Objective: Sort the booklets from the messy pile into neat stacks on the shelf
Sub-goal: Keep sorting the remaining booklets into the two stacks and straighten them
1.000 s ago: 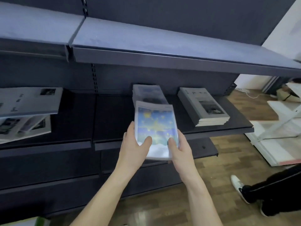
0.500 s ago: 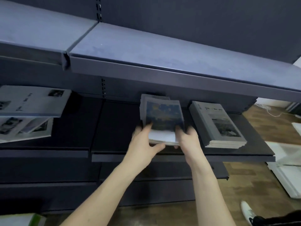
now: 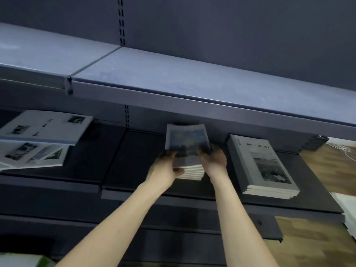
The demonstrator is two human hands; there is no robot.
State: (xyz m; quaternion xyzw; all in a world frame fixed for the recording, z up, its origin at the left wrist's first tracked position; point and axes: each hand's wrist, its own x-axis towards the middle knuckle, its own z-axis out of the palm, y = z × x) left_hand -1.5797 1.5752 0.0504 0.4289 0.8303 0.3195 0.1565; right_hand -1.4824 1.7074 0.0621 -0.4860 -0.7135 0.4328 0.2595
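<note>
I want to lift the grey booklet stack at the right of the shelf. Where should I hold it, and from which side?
Grip the grey booklet stack by its two long edges near the front end, coming from the shelf's open front. It lies flat, its short end toward the shelf's front edge, and the upper shelf probably blocks reaching from above.

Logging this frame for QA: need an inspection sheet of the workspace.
Surface: dark metal shelf, under a grey upper shelf.
Job's things: blue-covered booklet stack mid-shelf; neat grey booklet stack to its right, apart.
Clutter: messy pile of grey photo booklets at far left, overlapping askew.
Grippers: left hand and right hand grip the blue stack's near corners.
Cables: white cable on the wooden floor.
Surroundings: dark back panel.
</note>
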